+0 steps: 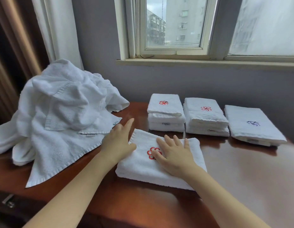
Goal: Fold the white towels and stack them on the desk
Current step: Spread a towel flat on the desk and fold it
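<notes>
Both hands flat, fingers straight: right hand [173, 156] presses folded towel [161, 160] to set creases; left hand [117, 141] squares its edge.

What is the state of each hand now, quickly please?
Left hand: open, fingers straight, touching the left edge of the folded towel.
Right hand: open, flat on the same towel.

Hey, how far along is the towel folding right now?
Done: a left stack, a middle stack and a single blue-emblem towel sit at the back. In hand: the left hand and right hand rest on a folded red-emblem towel, not yet stacked. Left: the heap of unfolded towels.
</notes>
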The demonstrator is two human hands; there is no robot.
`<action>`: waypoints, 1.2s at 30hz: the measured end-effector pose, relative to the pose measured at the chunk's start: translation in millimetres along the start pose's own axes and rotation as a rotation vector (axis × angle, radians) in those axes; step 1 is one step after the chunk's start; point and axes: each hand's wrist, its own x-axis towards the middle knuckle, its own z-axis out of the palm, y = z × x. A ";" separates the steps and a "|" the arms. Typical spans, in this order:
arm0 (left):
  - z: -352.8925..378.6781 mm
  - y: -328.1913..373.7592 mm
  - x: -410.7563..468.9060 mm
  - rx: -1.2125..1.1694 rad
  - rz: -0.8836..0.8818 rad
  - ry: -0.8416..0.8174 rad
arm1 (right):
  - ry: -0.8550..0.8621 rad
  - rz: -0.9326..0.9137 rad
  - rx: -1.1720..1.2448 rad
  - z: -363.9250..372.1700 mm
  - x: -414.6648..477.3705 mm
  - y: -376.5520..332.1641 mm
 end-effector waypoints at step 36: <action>-10.6 109.4 -56.0 0.249 0.276 -0.595 | 0.185 0.369 0.462 -44.6 -108.7 78.9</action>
